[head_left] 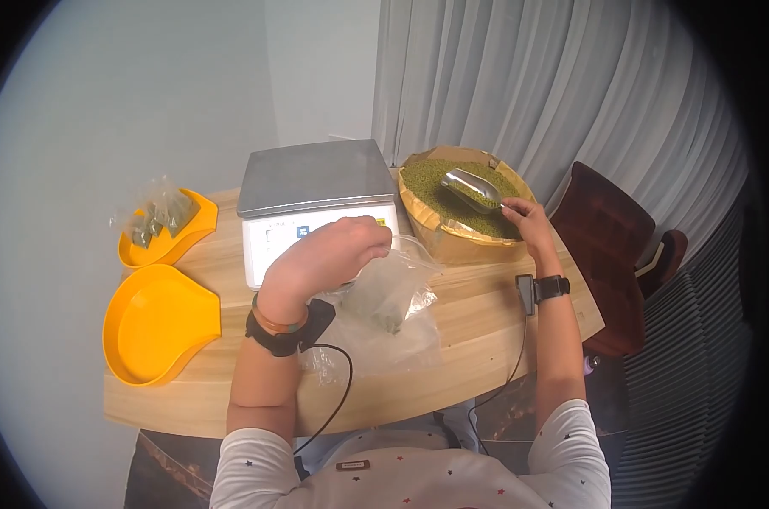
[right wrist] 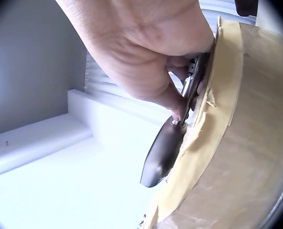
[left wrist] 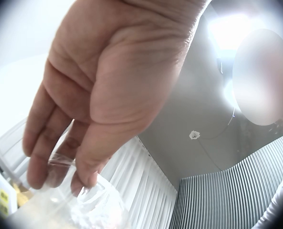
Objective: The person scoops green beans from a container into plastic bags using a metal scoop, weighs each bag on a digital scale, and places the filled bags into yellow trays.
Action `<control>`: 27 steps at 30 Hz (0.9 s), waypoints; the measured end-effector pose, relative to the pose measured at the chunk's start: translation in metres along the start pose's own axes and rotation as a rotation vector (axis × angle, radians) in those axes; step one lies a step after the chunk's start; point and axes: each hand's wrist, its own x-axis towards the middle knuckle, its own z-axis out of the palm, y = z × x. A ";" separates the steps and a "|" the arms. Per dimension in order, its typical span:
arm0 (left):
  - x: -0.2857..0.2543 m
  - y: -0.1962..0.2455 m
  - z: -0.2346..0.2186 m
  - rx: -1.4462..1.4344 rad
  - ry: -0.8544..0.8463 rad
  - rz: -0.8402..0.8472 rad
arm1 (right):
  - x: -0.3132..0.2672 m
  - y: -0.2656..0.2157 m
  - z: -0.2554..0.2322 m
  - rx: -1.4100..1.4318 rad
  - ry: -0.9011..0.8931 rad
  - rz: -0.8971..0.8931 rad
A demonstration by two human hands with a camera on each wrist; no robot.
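Note:
In the head view a metal scoop (head_left: pixel 473 188) lies over the green beans (head_left: pixel 431 182) in a tape-edged box (head_left: pixel 452 246). The right hand (head_left: pixel 530 226) grips its handle at the box's right rim; the right wrist view shows the thumb of that hand (right wrist: pixel 146 57) along the handle of the scoop (right wrist: pixel 163 155). The left hand (head_left: pixel 338 254) pinches the top of a clear plastic bag (head_left: pixel 389 293) in front of the scale. Up close, the left hand (left wrist: pixel 103 90) has thumb and fingers on the film of the bag (left wrist: pixel 96 205).
A scale (head_left: pixel 317 174) stands behind the left hand. Two yellow trays lie at the left, the rear one (head_left: pixel 172 246) with filled small bags (head_left: pixel 168 212), the front one (head_left: pixel 151 327) nearer. More clear plastic (head_left: pixel 418 352) lies under the held bag. A dark red chair (head_left: pixel 605 246) is at the right.

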 end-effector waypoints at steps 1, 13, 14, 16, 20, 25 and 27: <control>0.000 0.000 0.000 0.000 -0.001 0.001 | -0.003 -0.006 -0.001 0.000 -0.006 -0.004; 0.000 0.000 0.001 -0.016 0.011 -0.005 | -0.051 -0.125 0.004 -0.153 -0.342 -0.264; 0.000 0.000 0.000 -0.018 0.009 -0.010 | -0.053 -0.131 0.006 -0.225 -0.373 -0.349; -0.001 0.000 0.000 -0.037 0.024 0.016 | -0.058 -0.142 0.010 -0.296 -0.408 -0.432; 0.000 -0.001 0.002 -0.052 0.023 0.006 | -0.079 -0.166 0.023 -0.588 -0.342 -0.677; 0.001 -0.003 0.001 -0.029 -0.019 -0.005 | -0.096 -0.176 0.033 -0.685 -0.260 -0.845; 0.000 -0.002 0.001 -0.043 -0.012 0.002 | -0.098 -0.178 0.033 -0.704 -0.229 -0.881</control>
